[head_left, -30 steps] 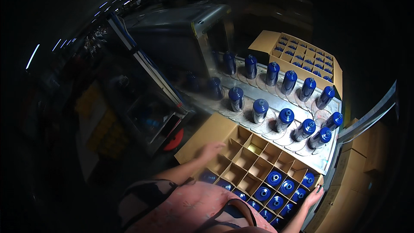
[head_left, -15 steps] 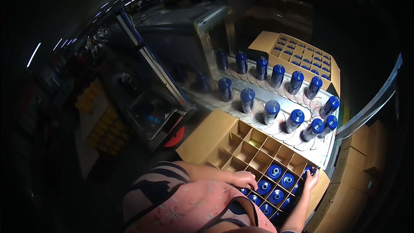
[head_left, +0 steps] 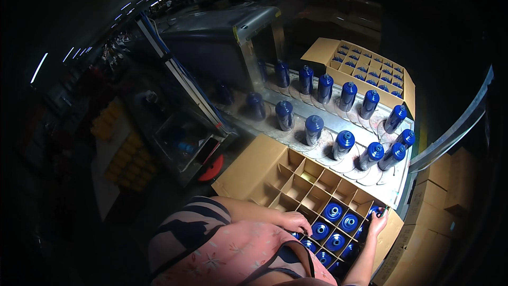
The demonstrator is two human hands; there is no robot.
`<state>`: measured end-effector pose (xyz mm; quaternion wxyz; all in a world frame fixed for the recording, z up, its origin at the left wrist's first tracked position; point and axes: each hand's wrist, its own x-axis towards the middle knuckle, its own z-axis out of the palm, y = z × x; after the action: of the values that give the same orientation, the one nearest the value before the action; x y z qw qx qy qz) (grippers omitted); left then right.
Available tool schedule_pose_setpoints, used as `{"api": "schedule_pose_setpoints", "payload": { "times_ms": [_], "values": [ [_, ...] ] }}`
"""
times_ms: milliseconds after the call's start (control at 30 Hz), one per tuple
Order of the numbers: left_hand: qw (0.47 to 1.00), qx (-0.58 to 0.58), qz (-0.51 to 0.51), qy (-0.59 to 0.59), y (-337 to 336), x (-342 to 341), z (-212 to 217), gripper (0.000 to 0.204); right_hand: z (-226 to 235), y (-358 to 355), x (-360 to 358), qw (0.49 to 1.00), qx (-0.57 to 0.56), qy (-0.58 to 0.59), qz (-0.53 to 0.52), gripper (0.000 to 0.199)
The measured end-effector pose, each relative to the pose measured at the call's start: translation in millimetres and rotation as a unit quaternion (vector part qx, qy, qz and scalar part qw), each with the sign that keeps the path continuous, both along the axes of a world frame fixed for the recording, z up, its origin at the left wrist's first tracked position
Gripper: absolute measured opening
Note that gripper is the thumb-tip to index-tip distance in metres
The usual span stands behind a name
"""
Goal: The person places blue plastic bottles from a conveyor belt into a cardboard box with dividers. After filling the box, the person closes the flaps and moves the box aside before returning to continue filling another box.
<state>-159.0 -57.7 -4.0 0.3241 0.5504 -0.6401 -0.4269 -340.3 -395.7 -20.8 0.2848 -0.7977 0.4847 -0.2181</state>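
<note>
A cardboard box (head_left: 248,169) with a divider grid sits in front of me, and several blue-capped cans (head_left: 333,212) stand in its near right cells. My left hand (head_left: 295,221) lies curled on the dividers, with its fingertips beside a can (head_left: 319,230); whether it grips the can is unclear. At the box's right corner, my right hand (head_left: 379,223) closes around the top of another blue can (head_left: 374,211). My patterned pink top fills the lower edge.
Behind the box, a metal conveyor (head_left: 323,119) carries two rows of upright blue-capped cans (head_left: 313,128) out of a grey machine (head_left: 222,42). A second, filled box (head_left: 370,66) stands at the back right. More cartons (head_left: 439,217) are stacked on the right, and yellow items (head_left: 124,156) lie at left.
My left hand has moved from the box's left rim into the filled cells at the right. The right hand has gone up to the corner cell. The cans on the conveyor have shifted along.
</note>
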Motion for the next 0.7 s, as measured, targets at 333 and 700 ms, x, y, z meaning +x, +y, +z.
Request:
{"api": "schedule_pose_setpoints", "payload": {
  "times_ms": [333,700],
  "values": [
    [0.997,-0.033,0.073,-0.014,-18.7,6.6,36.7,0.046,40.8,-17.6,-11.1,1.000,-0.023,-0.013,0.014,0.024],
    [0.994,-0.044,-0.003,-0.098,-50.1,-24.2,12.4,0.045,42.6,3.4,-28.2,0.979,-0.011,0.170,0.109,0.027]
  ]
}}
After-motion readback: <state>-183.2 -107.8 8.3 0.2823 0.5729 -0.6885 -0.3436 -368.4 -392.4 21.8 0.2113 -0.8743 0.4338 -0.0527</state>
